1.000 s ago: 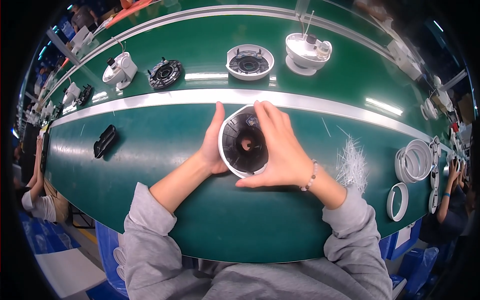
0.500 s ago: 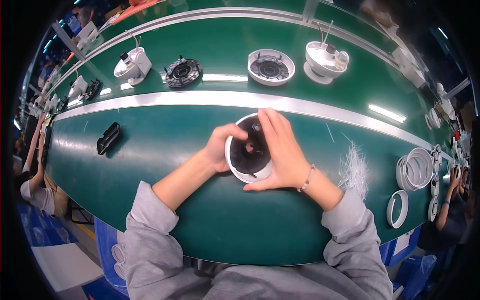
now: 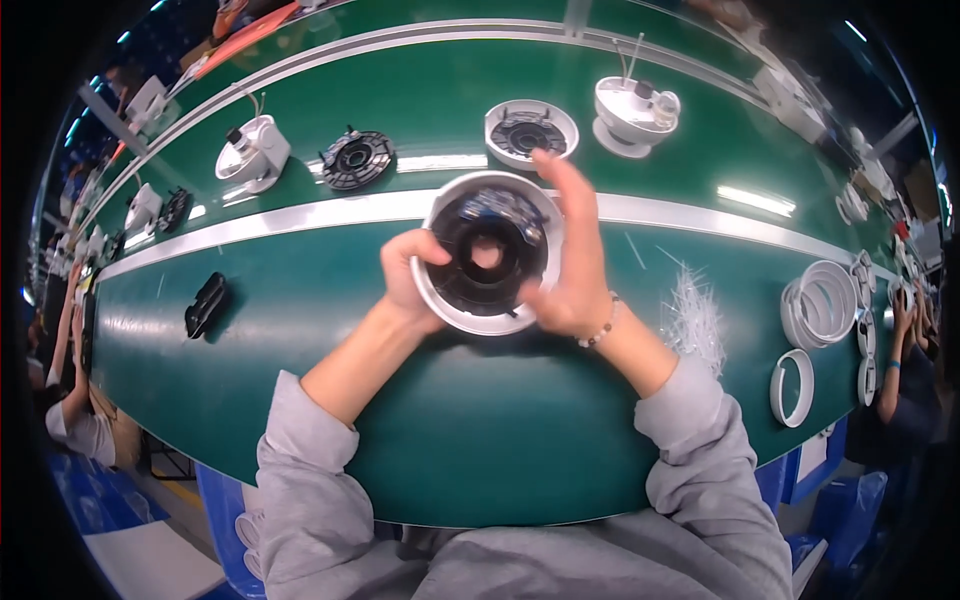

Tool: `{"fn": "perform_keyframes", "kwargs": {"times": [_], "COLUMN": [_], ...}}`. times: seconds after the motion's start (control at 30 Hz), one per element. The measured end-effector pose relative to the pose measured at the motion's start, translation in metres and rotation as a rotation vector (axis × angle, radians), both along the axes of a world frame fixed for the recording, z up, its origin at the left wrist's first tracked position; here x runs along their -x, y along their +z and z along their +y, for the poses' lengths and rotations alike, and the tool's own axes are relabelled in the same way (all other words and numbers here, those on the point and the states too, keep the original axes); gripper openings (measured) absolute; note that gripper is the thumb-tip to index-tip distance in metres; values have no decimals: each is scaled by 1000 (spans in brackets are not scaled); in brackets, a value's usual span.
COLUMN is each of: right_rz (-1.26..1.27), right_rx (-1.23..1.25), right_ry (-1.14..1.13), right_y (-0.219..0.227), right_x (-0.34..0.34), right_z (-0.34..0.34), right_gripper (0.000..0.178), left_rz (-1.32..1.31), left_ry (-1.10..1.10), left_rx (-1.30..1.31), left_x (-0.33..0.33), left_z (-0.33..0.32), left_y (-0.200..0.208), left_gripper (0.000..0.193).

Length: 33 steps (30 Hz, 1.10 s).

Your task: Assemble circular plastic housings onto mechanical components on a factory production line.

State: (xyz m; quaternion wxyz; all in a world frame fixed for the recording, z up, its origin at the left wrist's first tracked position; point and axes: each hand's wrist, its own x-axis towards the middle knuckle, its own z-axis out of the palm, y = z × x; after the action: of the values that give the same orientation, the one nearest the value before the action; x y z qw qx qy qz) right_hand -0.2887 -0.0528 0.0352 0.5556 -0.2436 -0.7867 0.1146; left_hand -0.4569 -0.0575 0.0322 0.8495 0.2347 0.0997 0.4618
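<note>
I hold a round white housing (image 3: 445, 300) with a black ring-shaped insert (image 3: 488, 256) inside it, tilted up toward the camera above the green bench. My left hand (image 3: 408, 275) grips its left rim. My right hand (image 3: 572, 262) clasps its right side, fingers stretched upward past the rim. A bead bracelet sits on my right wrist.
On the green conveyor belt (image 3: 420, 110) behind lie a white housing (image 3: 531, 131), a black disc (image 3: 355, 159) and two white camera-like units (image 3: 632, 110) (image 3: 250, 152). A small black part (image 3: 206, 304) lies left. White rings (image 3: 822, 300) (image 3: 792, 386) and a pile of clear ties (image 3: 694, 320) lie right. Other people's arms show at both edges.
The housing has been lifted and tilted so its open face points at the camera. My right fingers have opened upward. The parts on the belt have drifted right.
</note>
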Motion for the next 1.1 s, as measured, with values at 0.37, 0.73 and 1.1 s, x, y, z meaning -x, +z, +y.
{"fn": "perform_keyframes", "kwargs": {"times": [0.37, 0.73, 1.1], "right_rz": [331, 154, -403], "right_rx": [723, 946, 262], "right_ry": [-18, -131, -884], "right_y": [-16, 46, 70], "right_x": [20, 11, -107], "right_z": [6, 2, -128], "right_gripper": [45, 45, 45], "left_rz": [53, 432, 732], "left_ry": [166, 357, 617], "left_rx": [-1, 218, 11], "left_x": [26, 50, 62], "left_z": [-6, 51, 186], "left_y": [-6, 6, -1], "left_gripper": [58, 39, 38]}}
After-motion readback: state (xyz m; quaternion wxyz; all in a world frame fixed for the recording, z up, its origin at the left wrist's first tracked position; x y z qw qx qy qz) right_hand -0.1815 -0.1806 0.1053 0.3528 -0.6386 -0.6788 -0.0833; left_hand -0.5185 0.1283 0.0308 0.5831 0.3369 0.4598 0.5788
